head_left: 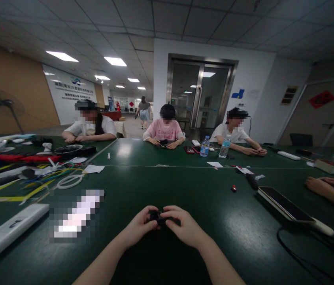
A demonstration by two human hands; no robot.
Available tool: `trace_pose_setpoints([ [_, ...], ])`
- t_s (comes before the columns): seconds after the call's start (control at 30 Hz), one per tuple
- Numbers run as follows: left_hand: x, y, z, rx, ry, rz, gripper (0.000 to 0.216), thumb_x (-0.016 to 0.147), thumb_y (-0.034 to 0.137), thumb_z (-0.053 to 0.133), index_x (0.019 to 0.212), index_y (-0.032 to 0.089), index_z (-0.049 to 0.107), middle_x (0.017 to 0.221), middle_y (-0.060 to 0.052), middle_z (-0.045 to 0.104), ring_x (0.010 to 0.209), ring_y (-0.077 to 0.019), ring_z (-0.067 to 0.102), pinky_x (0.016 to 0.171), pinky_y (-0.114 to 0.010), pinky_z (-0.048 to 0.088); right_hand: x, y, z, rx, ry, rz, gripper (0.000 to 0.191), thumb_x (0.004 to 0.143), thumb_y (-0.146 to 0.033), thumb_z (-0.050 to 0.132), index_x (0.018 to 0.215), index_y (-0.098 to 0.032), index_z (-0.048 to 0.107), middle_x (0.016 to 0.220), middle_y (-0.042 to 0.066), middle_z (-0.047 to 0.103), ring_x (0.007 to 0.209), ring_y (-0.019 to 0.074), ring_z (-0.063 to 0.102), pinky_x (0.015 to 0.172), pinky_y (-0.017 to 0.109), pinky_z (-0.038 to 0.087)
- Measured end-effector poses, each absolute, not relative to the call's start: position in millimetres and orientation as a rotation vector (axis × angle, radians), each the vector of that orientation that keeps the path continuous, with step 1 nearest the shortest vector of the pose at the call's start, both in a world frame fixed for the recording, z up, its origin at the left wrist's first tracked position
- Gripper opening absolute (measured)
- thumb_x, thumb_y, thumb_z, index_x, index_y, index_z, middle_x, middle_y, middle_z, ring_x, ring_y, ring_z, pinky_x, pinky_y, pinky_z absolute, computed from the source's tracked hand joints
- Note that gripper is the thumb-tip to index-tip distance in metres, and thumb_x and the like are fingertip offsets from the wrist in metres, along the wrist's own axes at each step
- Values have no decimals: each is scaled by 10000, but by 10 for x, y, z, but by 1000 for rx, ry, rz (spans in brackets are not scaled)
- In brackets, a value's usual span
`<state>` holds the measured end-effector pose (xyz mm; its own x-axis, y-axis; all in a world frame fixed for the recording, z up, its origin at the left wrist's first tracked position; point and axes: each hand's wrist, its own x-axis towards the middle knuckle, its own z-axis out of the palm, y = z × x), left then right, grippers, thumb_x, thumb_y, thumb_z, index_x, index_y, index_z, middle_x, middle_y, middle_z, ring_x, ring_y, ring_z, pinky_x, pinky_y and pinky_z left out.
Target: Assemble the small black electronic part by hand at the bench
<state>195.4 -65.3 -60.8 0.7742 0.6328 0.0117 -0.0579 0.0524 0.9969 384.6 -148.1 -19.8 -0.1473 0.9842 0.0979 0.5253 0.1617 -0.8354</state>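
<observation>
Between my two hands, just above the near part of the green table [167,186], is a small black object [156,215] whose kind I cannot make out. My left hand [139,226] grips its left side between thumb and fingers. From the right, my right hand [183,225] closes its thumb and fingertips on the same object. The fingers cover much of it. A pixelated bright patch [78,215] lies on the table left of my hands, and a long white device [9,233] lies beyond it at the far left.
Cables [70,181] and tools crowd the left side. To the right lie a phone-like device [285,204], a small red item [233,189] and a black cord [282,241]. Two water bottles [204,146] stand farther back. Several people sit around; a co-worker's hands [322,188] rest at right.
</observation>
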Motion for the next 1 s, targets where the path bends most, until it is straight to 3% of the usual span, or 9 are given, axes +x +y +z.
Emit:
trace_pose_setpoints([
  [0.2,1953,-684,-547,1402,480,573,372,767,305,651,1074,200,468,916,-25,608,859,-181,594,783,-321,421,3816,-1479,-226,-1434,-1628,918,420,765,-237,545,1182,-280,514,1169,33,559,1067,215,526,868,358,439],
  [0.5,1954,-697,-536,1359,464,554,436,727,333,692,1079,233,454,941,-20,609,882,-190,589,811,-348,415,3727,-1364,-438,-1385,-1514,947,255,754,-323,592,992,-240,627,1004,27,606,896,196,583,755,323,471],
  [0.77,1969,-677,-589,1341,442,576,448,717,366,701,1059,219,452,903,-19,612,818,-175,599,749,-317,416,3705,-1340,-483,-1345,-1429,1008,280,683,-307,660,941,-206,622,924,26,619,826,195,607,726,328,481],
  [1.0,1936,-696,-528,1347,500,552,468,740,314,681,1127,236,428,976,-35,626,896,-198,595,821,-353,410,3691,-1343,-494,-1339,-1381,1051,292,675,-328,673,942,-226,616,959,19,603,825,194,607,715,328,489],
])
